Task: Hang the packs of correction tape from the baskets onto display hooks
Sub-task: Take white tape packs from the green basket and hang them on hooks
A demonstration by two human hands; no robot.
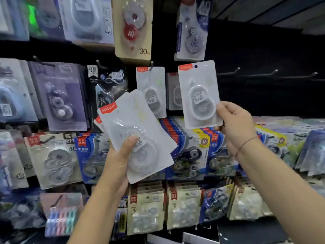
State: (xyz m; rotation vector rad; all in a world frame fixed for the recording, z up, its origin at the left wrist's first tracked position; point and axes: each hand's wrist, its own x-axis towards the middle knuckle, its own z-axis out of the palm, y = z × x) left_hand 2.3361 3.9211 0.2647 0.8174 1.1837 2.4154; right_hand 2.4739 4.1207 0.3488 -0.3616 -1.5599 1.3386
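In front of a dark display wall, low centre: left hand (121,155) curled round a small stack of white correction tape packs (139,124), thumb pressed on the top blister, stack tilted with its red labels to the upper left. Higher and to the right: right hand (235,127) pinching the lower right edge of a single white pack (198,92), thumb in front, fingers behind. Held upright, hang hole (196,66) at the top, just right of two like packs. Of these, one hanging pack (151,92) on a display hook (151,66), a second pack (173,92) partly hidden behind the held one. Further right on the wall, three black hooks (263,73) in a row, apart from the held pack. Above, a kraft-card pack marked 30m (133,27). Below, rows of blue-carded tapes (186,152) and beige packs (146,212). Thin cord bracelet (246,143) on the right wrist.
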